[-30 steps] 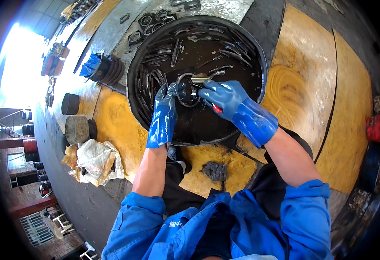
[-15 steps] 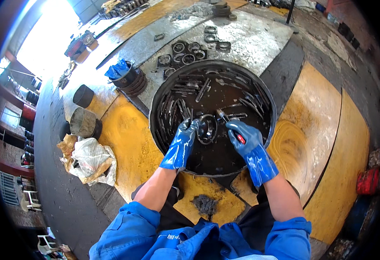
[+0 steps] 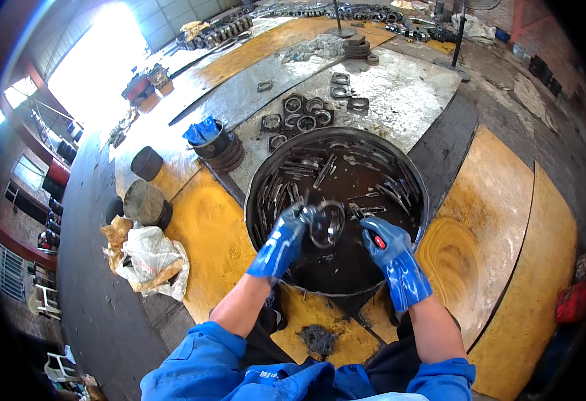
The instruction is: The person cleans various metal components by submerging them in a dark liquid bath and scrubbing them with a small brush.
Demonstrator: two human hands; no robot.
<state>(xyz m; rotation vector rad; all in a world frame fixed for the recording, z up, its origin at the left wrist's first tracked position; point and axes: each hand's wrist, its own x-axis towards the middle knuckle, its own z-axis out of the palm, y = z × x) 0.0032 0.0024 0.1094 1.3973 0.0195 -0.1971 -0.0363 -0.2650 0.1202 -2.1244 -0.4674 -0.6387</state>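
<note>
My left hand (image 3: pixel 282 239), in a blue rubber glove, grips a wet, dark metal ring (image 3: pixel 335 232) by its left side and holds it over the tub. The ring is smeared by motion. Just to its right, my gloved right hand (image 3: pixel 392 248) is closed around a red-handled brush (image 3: pixel 379 242), whose tip points toward the ring. Both hands are above a big round metal tub (image 3: pixel 424 220) of dark brown liquid. Several long dark metal pieces (image 3: pixel 324 171) lie in the liquid along the tub's left, far and right sides.
Beyond the tub lie several dark metal rings (image 3: pixel 306 122). To the left stand a bucket with blue material (image 3: pixel 216 144), open cylinders (image 3: pixel 144 202) and a white sack (image 3: pixel 149 257). Yellow boards (image 3: pixel 487 180) cover the floor at right; a dark clump (image 3: pixel 318 339) lies near my feet.
The view has tilted up, so the tub sits lower in the picture. The ring has turned in my left hand, and the brush tip has drawn slightly away from it.
</note>
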